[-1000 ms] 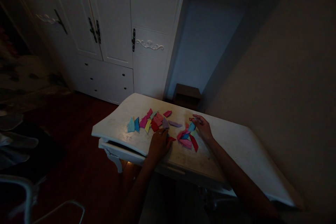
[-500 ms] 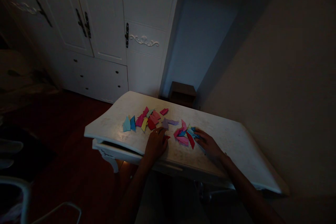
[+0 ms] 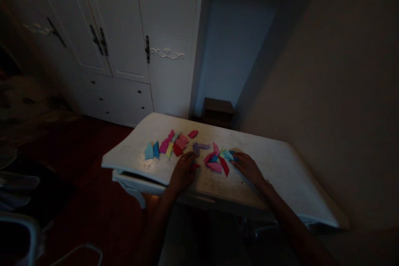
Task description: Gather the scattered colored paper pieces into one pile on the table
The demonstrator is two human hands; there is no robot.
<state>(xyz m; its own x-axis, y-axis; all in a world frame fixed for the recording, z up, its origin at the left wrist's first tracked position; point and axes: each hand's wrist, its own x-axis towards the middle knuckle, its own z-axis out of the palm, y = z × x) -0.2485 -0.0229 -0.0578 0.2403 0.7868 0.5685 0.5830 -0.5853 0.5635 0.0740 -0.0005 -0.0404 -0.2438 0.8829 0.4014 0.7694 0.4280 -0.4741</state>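
Observation:
Several folded paper pieces lie in two loose groups on a white table. My left hand [image 3: 183,172] rests at the near side, fingers bent forward and thumb apart. Its fingertips are by a purple folded paper [image 3: 196,148], and a red folded paper [image 3: 195,166] pokes out beside the thumb. My right hand [image 3: 248,168] is closed with its fingertips on a blue folded paper [image 3: 229,155] at the right edge of the right group. Pink folded paper [image 3: 215,167] and a long red folded paper [image 3: 224,166] lie just left of it. Dim light hides fingertip detail.
The white table [image 3: 264,153] has a curved front edge and a slightly open drawer [image 3: 143,177]. More coloured papers [image 3: 179,147] lie left. Behind stand a white wardrobe [image 3: 170,83] and a small brown cabinet [image 3: 218,106]. A wall [image 3: 327,91] rises at the right.
The camera view has shifted slightly. My right hand has drawn a little back with its fingers at the blue paper. My left hand stays nearly in place by the red paper.

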